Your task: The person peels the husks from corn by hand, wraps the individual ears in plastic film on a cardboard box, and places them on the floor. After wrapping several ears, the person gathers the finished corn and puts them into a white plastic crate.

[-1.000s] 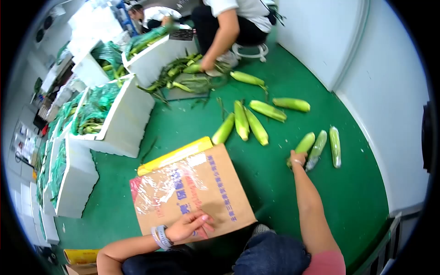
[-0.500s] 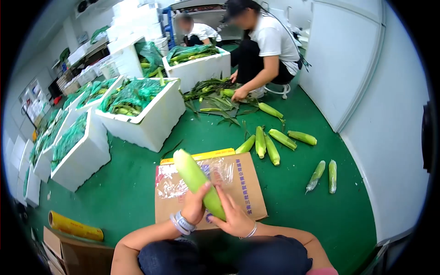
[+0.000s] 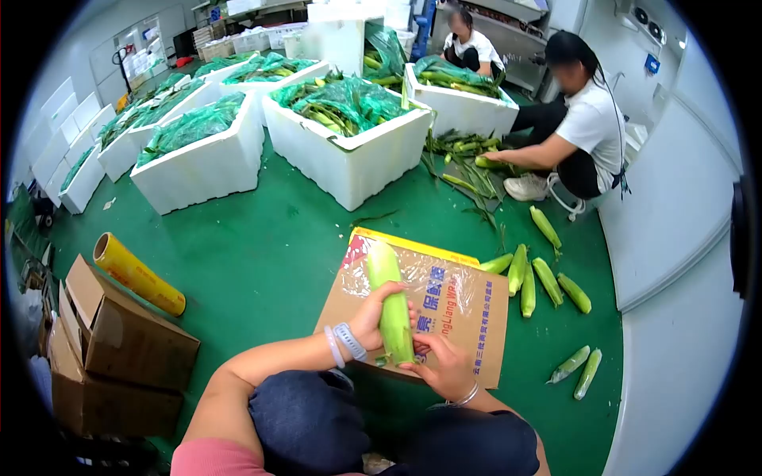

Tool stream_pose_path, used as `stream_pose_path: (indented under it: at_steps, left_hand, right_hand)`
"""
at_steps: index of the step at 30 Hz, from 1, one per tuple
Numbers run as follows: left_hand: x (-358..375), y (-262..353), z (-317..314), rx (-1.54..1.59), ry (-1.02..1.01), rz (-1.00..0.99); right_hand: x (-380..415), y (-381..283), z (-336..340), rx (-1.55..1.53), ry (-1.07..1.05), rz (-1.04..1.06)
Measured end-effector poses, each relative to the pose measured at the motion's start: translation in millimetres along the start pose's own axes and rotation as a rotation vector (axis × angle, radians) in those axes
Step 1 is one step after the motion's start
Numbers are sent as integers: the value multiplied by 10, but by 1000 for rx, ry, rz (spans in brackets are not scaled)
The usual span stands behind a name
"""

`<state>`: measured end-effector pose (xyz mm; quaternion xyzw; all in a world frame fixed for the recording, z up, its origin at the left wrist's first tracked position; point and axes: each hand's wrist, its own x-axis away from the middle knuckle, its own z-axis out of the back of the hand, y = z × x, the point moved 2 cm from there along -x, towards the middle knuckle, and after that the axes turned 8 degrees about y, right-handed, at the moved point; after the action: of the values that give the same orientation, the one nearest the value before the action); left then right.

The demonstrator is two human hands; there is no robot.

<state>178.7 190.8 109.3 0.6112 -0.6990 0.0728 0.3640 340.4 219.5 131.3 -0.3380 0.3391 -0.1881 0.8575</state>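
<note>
Saw brown cartons (image 3: 131, 357) near left, yellow roll (image 3: 139, 274) lying just beyond. Logged white foam boxes (image 3: 341, 163) of corn from far left to far centre. Had left hand (image 3: 370, 319) wrapped round middle of green corn ear (image 3: 394, 327), near centre, over printed cardboard (image 3: 486, 317). Had right hand (image 3: 448, 369) at ear's near end, fingers narrowed there. Counted six loose ears (image 3: 548, 283) on floor, right of cardboard. Noted two film-wrapped ears (image 3: 587, 374) near right, seated co-worker (image 3: 594, 131) far right.
</note>
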Motion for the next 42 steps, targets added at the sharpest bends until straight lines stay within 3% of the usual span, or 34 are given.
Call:
stream_pose_path:
  at_steps: [2, 7, 10, 12, 15, 16, 19, 21, 24, 26, 29, 31, 33, 35, 37, 40, 42]
  left_hand:
    - [-58, 51, 77, -6, 62, -4]
    - [-114, 106, 125, 52, 178, 33]
    - [-164, 124, 131, 49, 169, 78]
    - [-173, 114, 86, 102, 80, 119]
    - [-166, 77, 0, 160, -2, 213]
    - [-168, 47, -32, 208, -51, 269]
    - [-176, -16, -76, 327, -105, 400]
    - [-177, -65, -95, 376, -101, 424]
    - [-198, -142, -143, 368, -248, 472]
    - [-207, -183, -147, 323, -254, 447]
    - [-203, -205, -180, 321, -252, 425]
    - [-253, -122, -92, 430, -245, 460]
    - [-269, 3, 98, 296, -109, 177]
    - [-208, 194, 219, 231, 73, -249]
    - [-177, 443, 554, 236, 117, -498]
    - [39, 693, 932, 555, 207, -551]
    - [-23, 781, 1372, 569, 240, -627]
  right_hand:
    - [-69, -17, -19, 106, -54, 35]
    - [-252, 40, 18, -61, -280, 31]
    - [-334, 67, 30, -111, -321, -40]
    - [-400, 84, 26, -172, -297, 116]
    - [-436, 68, 31, -318, -251, 124]
    - [-447, 14, 79, -377, -281, 15]
    - [-366, 115, 78, -515, -228, -39]
    - [-205, 221, 10, -925, -122, -407]
    - [-107, 222, 36, -943, -59, -364]
    - [-61, 252, 43, -1333, -72, -581]
    - [-106, 207, 57, -1331, -38, -560]
    - [-156, 181, 86, -835, -15, -414]
    - [-158, 278, -2, -623, -58, -383]
    - [-305, 320, -237, -509, -66, -304]
    - [-696, 264, -519, -468, -108, -207]
    - [-1239, 120, -932, -427, -262, -156]
    - [-1387, 173, -1474, -589, -263, -154]
